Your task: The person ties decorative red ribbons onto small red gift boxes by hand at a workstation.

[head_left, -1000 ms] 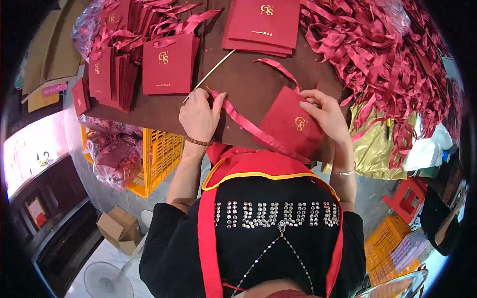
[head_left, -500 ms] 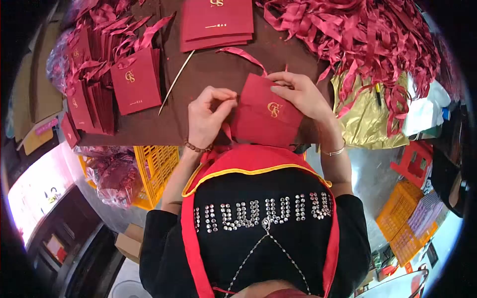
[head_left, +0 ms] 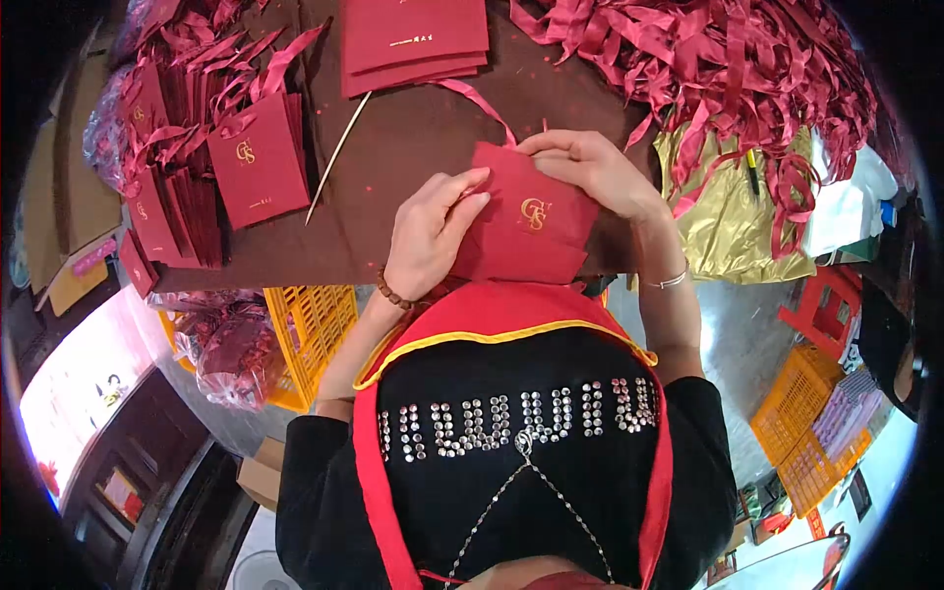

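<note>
A small red paper gift bag (head_left: 526, 221) with a gold logo is held tilted at the table's near edge, just above my apron. My right hand (head_left: 595, 172) grips its upper right edge, thumb on the printed face and fingers behind. At the left edge of the bag, my left hand (head_left: 433, 231) has its thumb and forefinger curled in, the tips touching that edge. Whether ribbon is also between those fingertips is hidden. A red ribbon (head_left: 482, 103) runs from the top of the bag up across the table.
Flat red bags (head_left: 413, 44) are stacked ahead, beside a thin stick (head_left: 336, 162). Bags with ribbons (head_left: 258, 162) stand at left. A heap of red ribbons (head_left: 708, 69) lies at right, over gold plastic sheeting (head_left: 713, 231). A yellow crate (head_left: 313, 334) stands below the table.
My left hand has shifted right and up, its fingertips now against the bag's edge; thumb and forefinger look slightly farther apart. My right hand keeps its hold, and the view has shifted a little.
</note>
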Tool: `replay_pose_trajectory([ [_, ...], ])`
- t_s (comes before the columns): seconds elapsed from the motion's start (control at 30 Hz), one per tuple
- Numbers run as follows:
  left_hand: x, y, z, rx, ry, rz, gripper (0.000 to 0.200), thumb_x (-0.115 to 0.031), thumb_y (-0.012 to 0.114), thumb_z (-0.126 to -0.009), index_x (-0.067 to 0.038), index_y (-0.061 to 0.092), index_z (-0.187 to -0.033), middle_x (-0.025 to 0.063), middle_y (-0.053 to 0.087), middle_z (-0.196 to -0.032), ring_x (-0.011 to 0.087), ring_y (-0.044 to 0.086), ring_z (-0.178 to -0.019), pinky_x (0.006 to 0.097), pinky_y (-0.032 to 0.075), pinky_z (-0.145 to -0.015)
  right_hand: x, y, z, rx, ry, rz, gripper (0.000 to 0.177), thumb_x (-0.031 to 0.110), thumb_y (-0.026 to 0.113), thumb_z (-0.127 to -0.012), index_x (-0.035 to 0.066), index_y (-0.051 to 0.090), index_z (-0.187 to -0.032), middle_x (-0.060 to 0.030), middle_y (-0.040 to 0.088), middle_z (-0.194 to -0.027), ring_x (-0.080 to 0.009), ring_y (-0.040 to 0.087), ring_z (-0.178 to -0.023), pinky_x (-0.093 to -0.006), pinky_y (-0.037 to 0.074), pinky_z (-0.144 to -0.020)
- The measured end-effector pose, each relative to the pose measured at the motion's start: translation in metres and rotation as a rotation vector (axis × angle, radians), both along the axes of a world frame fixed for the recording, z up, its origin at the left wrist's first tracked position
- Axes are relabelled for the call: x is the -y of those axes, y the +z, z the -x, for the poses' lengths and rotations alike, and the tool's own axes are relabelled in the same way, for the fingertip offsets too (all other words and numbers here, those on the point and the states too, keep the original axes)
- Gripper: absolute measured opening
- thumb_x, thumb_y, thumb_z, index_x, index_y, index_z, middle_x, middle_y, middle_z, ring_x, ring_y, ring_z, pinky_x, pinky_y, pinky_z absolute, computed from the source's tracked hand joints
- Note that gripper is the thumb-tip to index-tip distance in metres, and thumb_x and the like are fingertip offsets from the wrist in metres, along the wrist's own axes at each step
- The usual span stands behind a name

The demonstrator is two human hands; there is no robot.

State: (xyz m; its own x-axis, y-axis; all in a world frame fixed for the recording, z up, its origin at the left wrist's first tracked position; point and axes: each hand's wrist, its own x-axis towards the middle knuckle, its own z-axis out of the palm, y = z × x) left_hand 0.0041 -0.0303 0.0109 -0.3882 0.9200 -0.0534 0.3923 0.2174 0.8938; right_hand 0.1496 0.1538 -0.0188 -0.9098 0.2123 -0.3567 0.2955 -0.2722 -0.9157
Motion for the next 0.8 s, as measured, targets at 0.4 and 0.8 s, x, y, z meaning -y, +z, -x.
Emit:
replay_pose_trajectory([
  [0.4, 0.003, 0.002, 0.005, 0.065, 0.072, 0.01, 0.022, -0.003, 0.059, -0.084, 0.0, 0.062, -0.106, 0.0126, 0.064, -0.092, 0.0191, 0.063, -0.082, 0.0267, 0.048, -0.073, 0.007, -0.002, -0.003, -0.006, -0.051, 0.044, 0.027, 0.007, 0.056, -0.089, -0.002, 0.058, -0.114, -0.0027, 0.063, -0.1, -0.0069, 0.056, -0.092, -0.0207, 0.045, -0.083],
  [0.8, -0.004, 0.026, 0.009, 0.413, 0.21, 0.007, 0.014, 0.0, 0.059, -0.086, 0.0, 0.064, -0.099, 0.0034, 0.065, -0.08, 0.0066, 0.058, -0.073, 0.0193, 0.047, -0.068, 0.009, 0.009, -0.008, 0.0, -0.086, -0.028, 0.031, 0.005, 0.063, -0.083, -0.001, 0.059, -0.113, -0.0051, 0.063, -0.1, -0.0092, 0.056, -0.092, -0.0228, 0.046, -0.082],
])
